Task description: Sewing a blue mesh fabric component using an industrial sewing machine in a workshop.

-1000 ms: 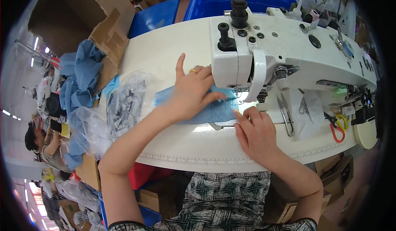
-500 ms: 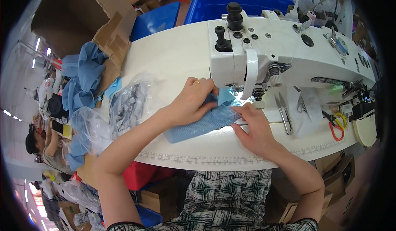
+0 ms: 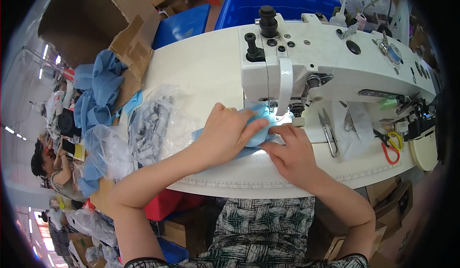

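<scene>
A white sewing machine (image 3: 338, 52) stands on the white table, its lit needle area just beyond my hands. My left hand (image 3: 229, 135) is closed on a light blue fabric piece (image 3: 257, 136), thumb on top, beside the presser foot. Beneath that piece lies blue mesh fabric (image 3: 202, 171), largely hidden by my hands. My right hand (image 3: 292, 153) has its fingers bent and pressed on the mesh fabric at the right. Metal snips (image 3: 329, 138) lie right of it.
A clear bag of grey pieces (image 3: 148, 129), blue fabric (image 3: 100, 86) and a cardboard box (image 3: 127, 52) are at left. A blue bin (image 3: 232, 2) stands behind the table. Red-handled scissors (image 3: 389, 155) lie at right. A co-worker (image 3: 55, 170) is at far left.
My left hand has moved down towards me and now grips the light blue piece, folded over the mesh. The mesh has shifted and turned towards me. My right hand has edged left.
</scene>
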Motion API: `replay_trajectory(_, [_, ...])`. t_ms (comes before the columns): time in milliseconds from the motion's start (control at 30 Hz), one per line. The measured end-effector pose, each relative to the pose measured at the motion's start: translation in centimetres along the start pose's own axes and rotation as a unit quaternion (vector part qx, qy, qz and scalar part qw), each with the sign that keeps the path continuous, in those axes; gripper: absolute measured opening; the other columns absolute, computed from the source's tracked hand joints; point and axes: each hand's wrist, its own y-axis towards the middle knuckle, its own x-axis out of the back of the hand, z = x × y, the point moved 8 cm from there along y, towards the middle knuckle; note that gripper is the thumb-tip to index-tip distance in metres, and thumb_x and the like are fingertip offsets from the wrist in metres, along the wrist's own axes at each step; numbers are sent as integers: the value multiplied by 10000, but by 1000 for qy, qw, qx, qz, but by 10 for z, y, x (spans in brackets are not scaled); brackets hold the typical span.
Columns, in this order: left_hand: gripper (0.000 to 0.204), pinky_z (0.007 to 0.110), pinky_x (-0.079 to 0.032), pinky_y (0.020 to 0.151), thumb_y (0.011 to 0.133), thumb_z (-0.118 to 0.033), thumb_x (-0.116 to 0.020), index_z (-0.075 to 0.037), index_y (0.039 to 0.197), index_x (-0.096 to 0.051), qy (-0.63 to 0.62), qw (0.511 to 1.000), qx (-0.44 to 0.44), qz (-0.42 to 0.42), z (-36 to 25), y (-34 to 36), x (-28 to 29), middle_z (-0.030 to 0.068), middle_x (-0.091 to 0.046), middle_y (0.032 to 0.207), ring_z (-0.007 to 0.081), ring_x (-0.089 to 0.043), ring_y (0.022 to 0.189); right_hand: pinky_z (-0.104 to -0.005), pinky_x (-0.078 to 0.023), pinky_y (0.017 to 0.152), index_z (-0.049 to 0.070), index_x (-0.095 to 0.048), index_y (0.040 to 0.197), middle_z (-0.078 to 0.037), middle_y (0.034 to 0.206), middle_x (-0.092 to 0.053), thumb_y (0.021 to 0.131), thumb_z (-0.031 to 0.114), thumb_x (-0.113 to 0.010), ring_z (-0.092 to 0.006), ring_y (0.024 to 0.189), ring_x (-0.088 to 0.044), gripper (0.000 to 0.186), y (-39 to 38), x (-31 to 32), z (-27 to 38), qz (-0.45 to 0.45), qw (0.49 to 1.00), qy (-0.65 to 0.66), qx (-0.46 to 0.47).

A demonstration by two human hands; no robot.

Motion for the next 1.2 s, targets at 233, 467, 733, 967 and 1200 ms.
replay_trajectory(233, [413, 376, -378, 877, 824, -437, -848, -46, 909, -745, 14, 1000, 26, 10, -4, 8, 1, 51, -586, 665, 235, -547, 668, -437, -474, 898, 84, -747, 1035, -51, 1098, -665, 771, 46, -720, -281, 1081, -598, 268, -5, 5, 6, -43, 996, -64, 34])
replay_trajectory(467, [370, 381, -364, 898, 781, -368, -865, -44, 719, -698, 113, 992, -23, 42, -14, 16, -3, 89, -657, 665, 279, -612, 666, -435, -450, 862, 68, -723, 1004, -65, 1026, -649, 792, 80, -746, -286, 1012, -588, 213, -5, 4, 5, -55, 998, -32, -2])
replay_trajectory(733, [76, 419, -357, 947, 831, -128, -744, -67, 829, -698, 66, 990, -55, -116, -29, 11, 2, 89, -670, 790, 309, -627, 882, -420, -422, 831, 88, -752, 895, -16, 913, -669, 787, 130, -786, -259, 981, -581, 120, 2, -5, -24, 34, 992, 81, -86])
replay_trajectory(967, [191, 456, -342, 967, 864, -56, -671, -52, 1054, -659, -14, 972, -9, -232, -24, -4, -39, 142, -671, 962, 323, -635, 951, -403, -448, 824, 87, -753, 884, -1, 966, -685, 769, 106, -773, -243, 966, -608, 119, -2, -4, -10, 21, 997, 76, 15])
replay_trajectory(1200, [147, 449, -326, 946, 815, -90, -744, -87, 962, -732, -20, 966, -21, -259, -13, -10, -41, 53, -644, 934, 242, -576, 986, -394, -479, 816, 30, -733, 948, -29, 1074, -689, 776, 78, -731, -248, 998, -618, 179, -8, 2, 8, -32, 997, -27, 65])
